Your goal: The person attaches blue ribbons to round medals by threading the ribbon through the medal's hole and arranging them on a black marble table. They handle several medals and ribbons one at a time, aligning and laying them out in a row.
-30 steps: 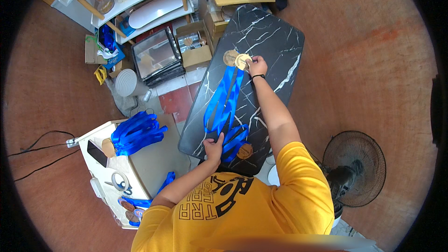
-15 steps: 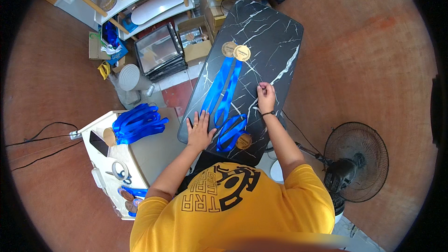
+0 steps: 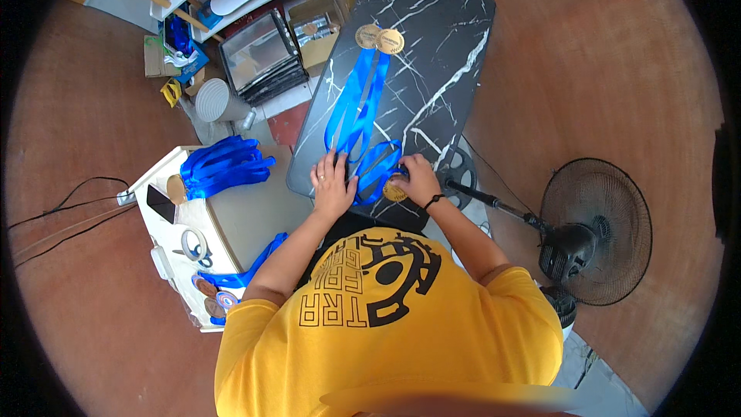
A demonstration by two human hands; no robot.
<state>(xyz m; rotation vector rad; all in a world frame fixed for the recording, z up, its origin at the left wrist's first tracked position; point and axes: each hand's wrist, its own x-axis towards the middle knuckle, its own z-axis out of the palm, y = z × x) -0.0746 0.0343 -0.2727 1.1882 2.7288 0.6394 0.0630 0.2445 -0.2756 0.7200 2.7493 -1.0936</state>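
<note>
On the black marbled table (image 3: pixel 448 54), two round gold-coloured medals (image 3: pixel 378 38) overlap towards the far end. Their blue ribbons (image 3: pixel 356 104) run side by side down to my left hand (image 3: pixel 333 187). That hand lies flat with its fingers spread, the fingertips at the ribbon ends. Close to the near edge is a third medal (image 3: pixel 395 188) with its blue ribbon (image 3: pixel 376 172) looped loosely beside it. My right hand (image 3: pixel 419 182) has its fingers curled at this medal's upper right rim, where the ribbon joins, and partly covers it.
A white cabinet (image 3: pixel 255 185) at left bears a pile of blue ribbons (image 3: pixel 224 167), a phone (image 3: pixel 160 205), scissors (image 3: pixel 190 251), a tape roll and more medals (image 3: pixel 214 305). A black standing fan (image 3: pixel 598 232) is at right. Shelves (image 3: pixel 231 15) and boxes stand at far left.
My right hand has moved from the bare tabletop on the right, inward and nearer, to the third medal. My left hand stays by the ribbon ends. The view has shifted.
</note>
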